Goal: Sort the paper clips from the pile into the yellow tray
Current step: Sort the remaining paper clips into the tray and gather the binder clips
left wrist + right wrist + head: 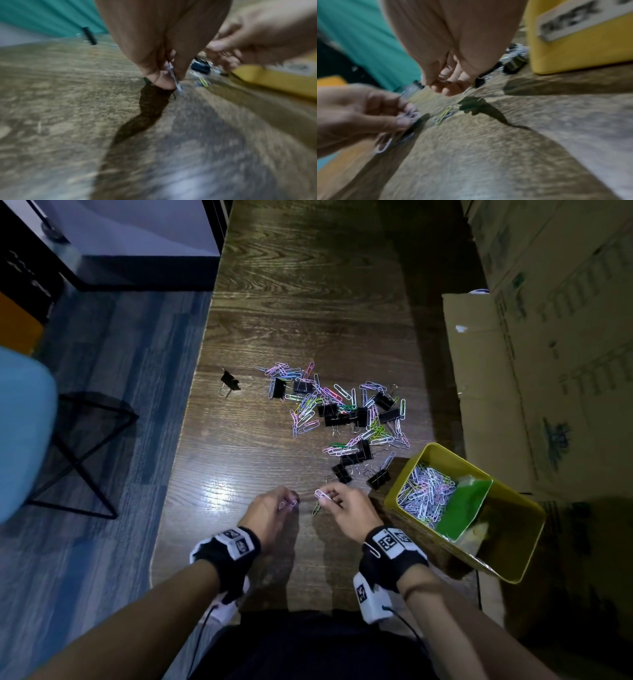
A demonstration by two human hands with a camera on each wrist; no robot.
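A pile of coloured paper clips [329, 409] mixed with black binder clips [330, 409] lies mid-table. The yellow tray [513, 571] stands at the right, several paper clips [424, 491] heaped in its left compartment. My left hand [274, 508] pinches a few paper clips [291, 504] just above the wood; in the left wrist view they show as a pale clip [174, 75] between thumb and finger. My right hand [342, 505] pinches a pink-white paper clip [321, 494] beside it. A yellow-green clip [444, 115] lies on the table between the hands.
A lone binder clip [230, 381] lies left of the pile. A green divider [462, 505] splits the tray. Cardboard boxes [548, 354] stand along the right side. The table's left edge drops to a blue floor with a teal chair [24, 433].
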